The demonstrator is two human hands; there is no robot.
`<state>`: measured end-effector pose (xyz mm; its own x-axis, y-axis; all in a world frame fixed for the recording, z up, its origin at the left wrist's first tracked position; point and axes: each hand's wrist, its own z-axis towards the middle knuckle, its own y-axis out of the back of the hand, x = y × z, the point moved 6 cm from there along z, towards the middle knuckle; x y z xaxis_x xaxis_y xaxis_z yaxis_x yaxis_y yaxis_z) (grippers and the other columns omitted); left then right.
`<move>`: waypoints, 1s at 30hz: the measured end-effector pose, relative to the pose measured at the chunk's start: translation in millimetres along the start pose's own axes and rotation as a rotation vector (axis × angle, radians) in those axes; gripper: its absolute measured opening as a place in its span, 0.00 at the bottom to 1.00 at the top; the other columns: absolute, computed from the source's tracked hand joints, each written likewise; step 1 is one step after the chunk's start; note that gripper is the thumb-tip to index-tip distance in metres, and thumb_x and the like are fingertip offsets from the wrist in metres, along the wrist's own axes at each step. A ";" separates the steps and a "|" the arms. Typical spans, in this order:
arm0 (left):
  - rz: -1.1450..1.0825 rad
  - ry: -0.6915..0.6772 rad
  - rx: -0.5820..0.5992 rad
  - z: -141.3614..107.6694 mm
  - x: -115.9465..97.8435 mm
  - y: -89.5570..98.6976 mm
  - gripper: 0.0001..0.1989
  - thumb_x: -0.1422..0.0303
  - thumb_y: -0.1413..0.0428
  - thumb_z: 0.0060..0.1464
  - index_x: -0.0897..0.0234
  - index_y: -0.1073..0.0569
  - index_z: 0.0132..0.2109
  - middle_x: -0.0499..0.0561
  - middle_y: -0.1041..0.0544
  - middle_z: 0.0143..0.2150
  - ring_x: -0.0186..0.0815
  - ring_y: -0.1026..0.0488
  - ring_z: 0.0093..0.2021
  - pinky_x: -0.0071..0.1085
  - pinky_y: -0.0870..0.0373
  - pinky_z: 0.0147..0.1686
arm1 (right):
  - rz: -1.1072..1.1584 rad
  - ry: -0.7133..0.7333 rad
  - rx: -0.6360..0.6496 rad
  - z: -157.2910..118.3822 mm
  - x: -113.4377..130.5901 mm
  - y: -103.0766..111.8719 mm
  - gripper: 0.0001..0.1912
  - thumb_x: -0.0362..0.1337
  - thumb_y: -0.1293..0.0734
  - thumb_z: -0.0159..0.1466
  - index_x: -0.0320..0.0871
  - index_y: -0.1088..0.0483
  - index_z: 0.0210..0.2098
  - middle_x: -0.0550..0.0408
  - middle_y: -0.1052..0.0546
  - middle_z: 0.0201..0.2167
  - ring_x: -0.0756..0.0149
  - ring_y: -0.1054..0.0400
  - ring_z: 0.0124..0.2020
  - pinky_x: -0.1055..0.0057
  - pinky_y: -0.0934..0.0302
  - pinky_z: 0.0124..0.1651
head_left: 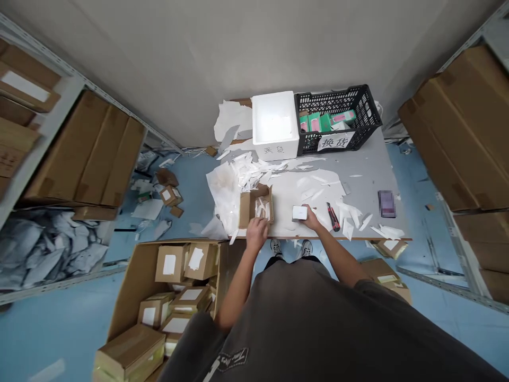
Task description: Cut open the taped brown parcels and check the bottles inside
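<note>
Shows soft, fairly even indoor light from out of view; nears washed-out white inside the foam box [275, 120] at upper centre, sinks to near black on the shirt [318, 329] at bottom centre. Stretches the cartons [87, 151] toward both side edges, softens detail there, leaves print on the small white box [299, 213] near centre unreadable, pixelates a purple rectangle [387, 203] at mid right

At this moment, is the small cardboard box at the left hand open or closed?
Open: the small cardboard box shows its inside from above, with whitish contents visible beside the left hand.
</note>
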<state>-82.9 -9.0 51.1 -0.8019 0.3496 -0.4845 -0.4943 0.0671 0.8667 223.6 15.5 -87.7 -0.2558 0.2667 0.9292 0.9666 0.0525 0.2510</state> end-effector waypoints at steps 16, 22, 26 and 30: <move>-0.040 0.027 0.465 139.6 -109.3 -102.1 0.21 0.65 0.40 0.70 0.53 0.21 0.67 0.54 0.18 0.63 0.48 0.22 0.63 0.38 0.28 0.63 | -0.120 0.142 0.154 -6.1 -13.0 7.9 0.38 0.29 0.29 0.50 0.46 0.32 0.62 0.44 0.23 0.60 0.46 0.28 0.59 0.52 0.33 0.64; 0.036 0.048 0.244 130.4 -110.9 -114.1 0.21 0.76 0.45 0.66 0.59 0.17 0.61 0.58 0.23 0.69 0.51 0.30 0.69 0.48 0.32 0.69 | -0.169 0.058 0.133 -5.5 -16.8 7.1 0.39 0.28 0.28 0.49 0.44 0.32 0.62 0.43 0.22 0.59 0.45 0.28 0.61 0.50 0.34 0.65; -0.154 -0.006 0.329 106.6 -107.9 -129.4 0.23 0.73 0.46 0.66 0.58 0.19 0.63 0.54 0.18 0.64 0.47 0.25 0.65 0.48 0.30 0.69 | -0.187 0.026 0.144 -6.1 -13.3 7.7 0.40 0.28 0.26 0.51 0.44 0.33 0.64 0.45 0.19 0.56 0.46 0.25 0.56 0.54 0.31 0.61; -0.401 0.145 0.297 102.5 -87.3 -134.3 0.26 0.73 0.48 0.61 0.63 0.19 0.63 0.56 0.17 0.63 0.47 0.23 0.64 0.48 0.27 0.68 | -0.225 0.018 0.162 -4.7 -10.4 11.3 0.42 0.28 0.24 0.51 0.47 0.33 0.65 0.48 0.17 0.53 0.48 0.23 0.52 0.57 0.29 0.57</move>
<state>88.0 47.3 -10.8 -0.6177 0.1108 -0.7785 -0.6726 0.4386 0.5961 237.1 8.8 -93.3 -0.4635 0.2137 0.8599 0.8751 0.2625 0.4065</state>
